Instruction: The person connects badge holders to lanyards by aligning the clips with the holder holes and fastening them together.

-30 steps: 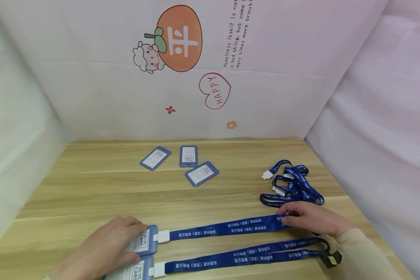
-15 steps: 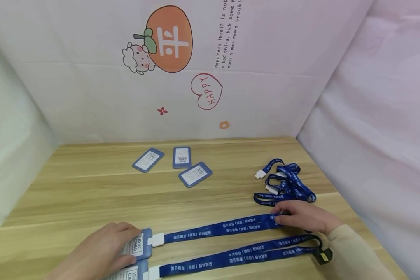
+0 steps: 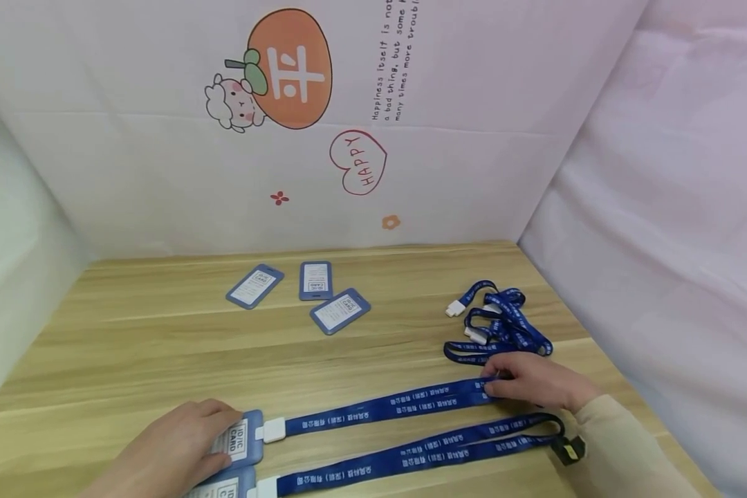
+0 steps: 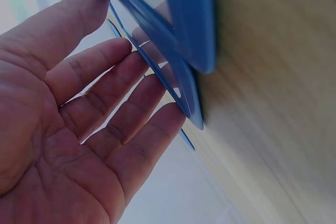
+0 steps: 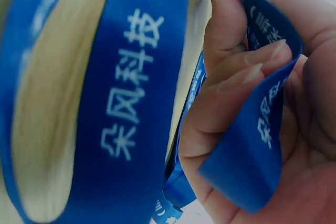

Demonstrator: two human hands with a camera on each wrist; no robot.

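Note:
Two blue ID card holders lie side by side at the lower left, each joined by a white clip to a dark blue lanyard. My left hand point(image 3: 174, 443) rests over the farther card holder point(image 3: 255, 443), its thumb near the edge of the nearer card holder point(image 3: 246, 481). In the left wrist view, extended fingers point(image 4: 152, 129) touch a holder's glossy face. My right hand point(image 3: 535, 380) holds the looped end of the farther lanyard point(image 3: 380, 409), its band passing between thumb and fingers in the right wrist view. The nearer lanyard point(image 3: 398, 456) runs alongside, stretched toward my right sleeve.
Three loose card holders point(image 3: 315, 280) lie toward the back of the wooden table point(image 3: 162, 346). A tangled pile of blue lanyards point(image 3: 510, 321) with white clips sits beyond my right hand. A small black item point(image 3: 568, 451) is under my right wrist. White cloth walls surround the table.
The head view has turned slightly, so everything shifts left in the picture. Both hands stay in about the same places on the card holder and the lanyard.

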